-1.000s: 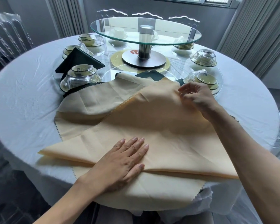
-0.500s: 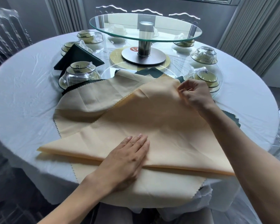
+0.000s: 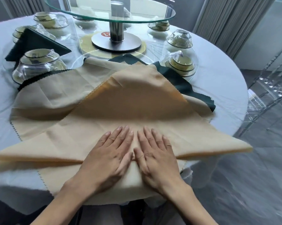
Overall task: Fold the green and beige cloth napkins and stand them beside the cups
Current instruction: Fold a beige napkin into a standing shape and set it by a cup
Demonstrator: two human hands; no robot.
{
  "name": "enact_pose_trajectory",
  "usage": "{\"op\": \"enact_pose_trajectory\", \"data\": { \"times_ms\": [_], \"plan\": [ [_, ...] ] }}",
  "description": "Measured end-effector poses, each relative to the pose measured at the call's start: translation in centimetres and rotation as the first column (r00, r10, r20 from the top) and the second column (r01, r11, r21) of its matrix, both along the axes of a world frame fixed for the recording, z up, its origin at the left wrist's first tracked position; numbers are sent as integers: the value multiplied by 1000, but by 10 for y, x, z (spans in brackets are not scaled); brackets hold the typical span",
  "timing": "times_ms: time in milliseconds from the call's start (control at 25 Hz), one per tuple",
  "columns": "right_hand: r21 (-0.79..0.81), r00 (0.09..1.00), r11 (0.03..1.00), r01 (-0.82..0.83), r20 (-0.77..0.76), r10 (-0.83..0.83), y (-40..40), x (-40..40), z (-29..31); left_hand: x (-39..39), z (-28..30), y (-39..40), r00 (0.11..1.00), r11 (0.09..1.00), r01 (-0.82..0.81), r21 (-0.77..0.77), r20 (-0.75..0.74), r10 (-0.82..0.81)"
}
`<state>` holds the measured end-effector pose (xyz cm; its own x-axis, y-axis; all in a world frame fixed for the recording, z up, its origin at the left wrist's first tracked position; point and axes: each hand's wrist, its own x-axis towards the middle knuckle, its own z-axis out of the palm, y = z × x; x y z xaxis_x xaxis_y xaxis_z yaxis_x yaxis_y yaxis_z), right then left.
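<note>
Left hand (image 3: 104, 157) and right hand (image 3: 156, 155) press flat, fingers straight, on the beige napkin (image 3: 133, 109) at the table's near edge, creasing its 1st fold; next likely needs another fold.

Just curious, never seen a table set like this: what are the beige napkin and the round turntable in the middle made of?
Beige napkin: looks like matte woven cloth; it drapes, creases and has zigzag-cut edges. Turntable: clear glass top, see-through with a greenish shiny rim, on what seems a brushed metal post and base.
</note>
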<state>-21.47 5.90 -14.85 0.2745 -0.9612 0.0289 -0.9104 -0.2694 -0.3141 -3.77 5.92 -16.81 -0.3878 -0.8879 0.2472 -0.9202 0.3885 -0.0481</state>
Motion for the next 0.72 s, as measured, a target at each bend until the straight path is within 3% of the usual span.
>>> {"op": "enact_pose_trajectory", "data": {
  "times_ms": [120,200,280,360,440,560,720],
  "plan": [
    [-27,960,970,242,-135,-244,-6,-100,-6,1,0,1,1000,1000,-10,26,24,10],
    [64,887,890,451,-140,-440,-8,-157,0,1,0,1,1000,999,-11,46,23,10],
    [31,821,833,552,-194,-537,-7,-177,9,0,2,1,999,998,-11,69,32,9],
    [-150,851,866,478,-167,-498,-5,-149,16,-1,4,1,999,995,-8,96,50,3],
    [-258,949,921,291,-43,-312,2,-89,19,-2,8,1,999,992,-8,128,53,1],
    [-225,995,972,68,-51,-81,12,-15,-3,-4,9,1,1000,982,-12,187,26,8],
    [-197,981,978,72,-161,-105,12,-8,-22,22,16,3,996,964,-57,259,-57,74]
  ]
}}
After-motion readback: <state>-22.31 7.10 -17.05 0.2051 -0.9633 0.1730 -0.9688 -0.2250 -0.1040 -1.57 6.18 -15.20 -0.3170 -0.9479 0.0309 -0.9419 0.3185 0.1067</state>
